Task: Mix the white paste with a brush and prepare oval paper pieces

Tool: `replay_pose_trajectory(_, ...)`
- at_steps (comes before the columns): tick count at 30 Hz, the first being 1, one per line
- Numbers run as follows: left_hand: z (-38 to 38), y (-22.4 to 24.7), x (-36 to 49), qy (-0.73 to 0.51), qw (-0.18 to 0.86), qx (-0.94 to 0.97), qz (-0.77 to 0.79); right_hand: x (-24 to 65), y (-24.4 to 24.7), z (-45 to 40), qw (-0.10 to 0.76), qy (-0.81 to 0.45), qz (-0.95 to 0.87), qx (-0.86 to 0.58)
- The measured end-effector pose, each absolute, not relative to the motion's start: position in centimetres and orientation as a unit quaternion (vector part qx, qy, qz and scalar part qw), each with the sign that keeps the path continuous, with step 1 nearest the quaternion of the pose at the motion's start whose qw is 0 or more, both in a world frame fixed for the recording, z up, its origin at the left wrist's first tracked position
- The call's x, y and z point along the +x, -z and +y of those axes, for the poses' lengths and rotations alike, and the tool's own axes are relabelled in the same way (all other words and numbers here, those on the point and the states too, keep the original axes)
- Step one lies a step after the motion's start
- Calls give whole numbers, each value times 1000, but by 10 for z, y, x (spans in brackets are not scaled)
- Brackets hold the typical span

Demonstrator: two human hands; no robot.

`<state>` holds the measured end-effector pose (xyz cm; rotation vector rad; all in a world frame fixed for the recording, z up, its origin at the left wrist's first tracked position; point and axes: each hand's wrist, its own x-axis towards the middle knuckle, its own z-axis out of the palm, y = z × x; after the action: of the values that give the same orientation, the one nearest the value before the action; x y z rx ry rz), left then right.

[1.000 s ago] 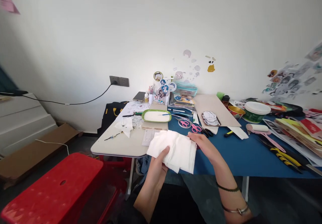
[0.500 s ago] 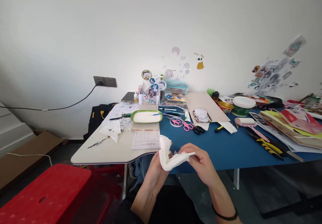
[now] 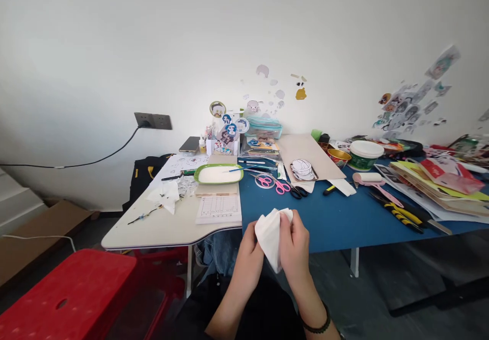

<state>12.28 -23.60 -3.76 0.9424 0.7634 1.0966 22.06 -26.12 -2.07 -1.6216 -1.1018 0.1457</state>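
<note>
A folded white tissue (image 3: 270,238) is held between both hands, just in front of the blue table edge. My left hand (image 3: 250,252) grips its left side, the fingers mostly hidden behind it. With the thumb pressed on its front, my right hand (image 3: 295,246) closes on the right side. Whether anything lies inside the tissue I cannot tell. Beyond the hands lie pink-handled scissors (image 3: 281,187) and black-handled scissors (image 3: 298,192). To the left of these is a green-rimmed tray (image 3: 218,181) with a white inside and a thin blue brush resting across its right edge.
A printed form pad (image 3: 218,210) lies at the seam of the white and blue tables. Pliers (image 3: 397,213), a pink lint roller (image 3: 376,182) and a white-lidded tub (image 3: 365,156) are on the right. Crumpled tissue (image 3: 165,195) lies left. A red stool (image 3: 69,294) stands lower left.
The tissue was bent open in a V between the hands; now it is folded flatter and upright. My right hand has moved left and closed onto its side. The view has shifted slightly.
</note>
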Motion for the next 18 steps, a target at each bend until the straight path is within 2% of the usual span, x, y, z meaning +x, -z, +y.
replay_pose_trajectory(5,-245,30,117,-453,613,558,330,225,23,-259,523,-34,-429,-736)
replay_pose_trajectory(11,-237,36,120,-444,628,549,329,243,24,-264,587,-274,-367,-667)
replay_pose_trajectory(13,-233,38,120,-427,643,548,322,249,22,-269,572,-335,-378,-646)
replay_pose_trajectory(16,-229,40,122,-398,656,559,316,251,18,-276,526,-351,-406,-660)
replay_pose_trajectory(18,-230,41,124,-392,652,564,320,249,17,-279,530,-324,-407,-670)
